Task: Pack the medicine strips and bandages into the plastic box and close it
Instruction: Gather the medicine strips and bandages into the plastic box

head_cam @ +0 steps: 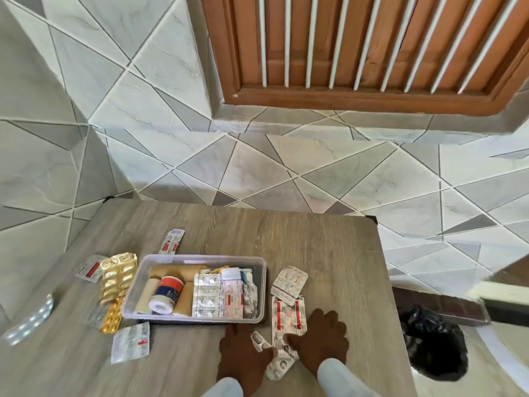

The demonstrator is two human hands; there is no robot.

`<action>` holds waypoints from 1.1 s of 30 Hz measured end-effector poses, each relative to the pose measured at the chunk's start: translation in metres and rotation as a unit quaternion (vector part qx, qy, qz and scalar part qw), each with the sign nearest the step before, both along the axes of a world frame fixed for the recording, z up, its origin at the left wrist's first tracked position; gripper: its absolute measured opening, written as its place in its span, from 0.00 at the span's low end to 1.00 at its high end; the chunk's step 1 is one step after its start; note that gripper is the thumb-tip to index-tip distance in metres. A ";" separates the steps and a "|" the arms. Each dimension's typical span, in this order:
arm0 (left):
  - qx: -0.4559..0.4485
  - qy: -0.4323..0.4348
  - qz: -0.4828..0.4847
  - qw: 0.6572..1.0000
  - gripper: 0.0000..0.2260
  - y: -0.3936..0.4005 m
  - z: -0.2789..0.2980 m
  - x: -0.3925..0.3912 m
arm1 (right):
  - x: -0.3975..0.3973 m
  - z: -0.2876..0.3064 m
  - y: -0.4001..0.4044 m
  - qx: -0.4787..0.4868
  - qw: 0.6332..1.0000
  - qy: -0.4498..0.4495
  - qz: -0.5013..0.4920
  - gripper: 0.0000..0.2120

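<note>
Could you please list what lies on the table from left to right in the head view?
Silver blister strip → gold foil blister strip → clear plastic box holding bandage rolls and strips → red-and-white medicine strip → right hand.

Surroundings: table, tiled wall and floor, barred window, bag.
Wood-grain table (300,239) stands against a wall of grey and white angular tiles (120,90). Above it, a brown wooden window frame (343,100) with white vertical bars (309,41). A black plastic bag (435,345) lies on the floor just right of the table.
</note>
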State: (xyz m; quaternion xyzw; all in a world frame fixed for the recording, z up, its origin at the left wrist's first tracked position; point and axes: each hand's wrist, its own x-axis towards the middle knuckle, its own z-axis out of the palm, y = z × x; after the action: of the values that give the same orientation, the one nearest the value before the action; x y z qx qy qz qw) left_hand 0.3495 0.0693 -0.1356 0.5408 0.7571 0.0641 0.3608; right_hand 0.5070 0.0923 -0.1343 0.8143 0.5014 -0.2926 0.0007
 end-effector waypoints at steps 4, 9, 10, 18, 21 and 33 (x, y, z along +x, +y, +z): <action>-0.031 -0.030 0.027 0.999 0.27 -0.002 -0.001 0.010 | 0.001 -0.007 -0.008 0.010 0.986 0.165 -0.035 0.22; -0.060 -0.025 0.023 0.998 0.21 -0.001 -0.003 0.019 | 0.013 -0.005 -0.015 0.003 0.943 0.300 -0.142 0.13; -0.063 -0.020 0.021 0.998 0.20 0.000 -0.004 0.019 | 0.016 -0.005 -0.016 -0.004 0.930 0.330 -0.162 0.14; -0.036 0.067 -0.107 0.991 0.18 -0.010 0.005 0.016 | 0.051 -0.007 -0.030 0.052 0.883 0.395 -0.246 0.13; -0.057 0.083 -0.133 0.986 0.24 -0.018 0.007 0.015 | 0.062 0.012 -0.029 0.088 0.856 0.428 -0.276 0.09; -0.089 0.073 -0.133 0.984 0.23 -0.024 0.015 0.004 | 0.038 0.038 -0.012 0.123 0.824 0.481 -0.271 0.12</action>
State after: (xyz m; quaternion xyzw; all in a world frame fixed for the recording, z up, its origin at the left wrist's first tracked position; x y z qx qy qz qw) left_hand 0.3531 0.0449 -0.1208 0.6056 0.7057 -0.0915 0.3562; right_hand 0.5454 0.0801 -0.0961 0.6665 0.2286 -0.5716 -0.4205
